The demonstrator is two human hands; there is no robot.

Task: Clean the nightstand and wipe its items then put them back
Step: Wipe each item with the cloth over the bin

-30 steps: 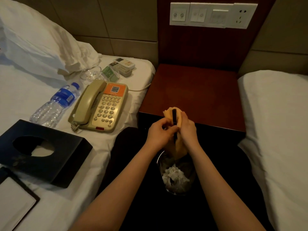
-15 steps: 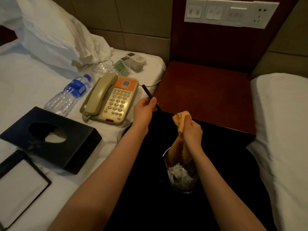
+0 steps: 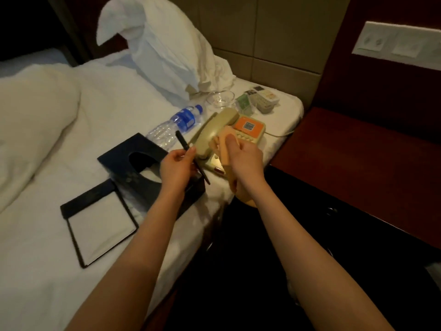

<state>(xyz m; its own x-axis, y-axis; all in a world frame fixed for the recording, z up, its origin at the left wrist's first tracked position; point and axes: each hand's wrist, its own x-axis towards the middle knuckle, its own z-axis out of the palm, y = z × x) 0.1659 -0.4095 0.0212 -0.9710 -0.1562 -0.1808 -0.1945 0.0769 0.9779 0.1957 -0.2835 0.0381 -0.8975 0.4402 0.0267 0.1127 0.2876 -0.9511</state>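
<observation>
My left hand [image 3: 176, 168] pinches a black pen [image 3: 182, 144] over the black tissue box [image 3: 124, 158] on the bed. My right hand [image 3: 245, 161] grips an orange cloth [image 3: 223, 144] above the beige telephone [image 3: 214, 130], hiding part of its keypad. The cloth hangs down below my wrist. The dark wooden nightstand [image 3: 358, 163] stands bare at the right.
On the white bed [image 3: 100, 111] lie a water bottle [image 3: 176, 125], a black notepad holder [image 3: 97, 225], a glass dish [image 3: 220, 99], a green packet [image 3: 243, 103] and a remote [image 3: 263, 99]. A pillow [image 3: 162, 48] leans on the headboard. A wall switch panel [image 3: 393, 44] is at the right.
Both hands moved left from the bin in front of the nightstand to above the bed. My left hand took the pen out of the cloth and carried it over the tissue box.
</observation>
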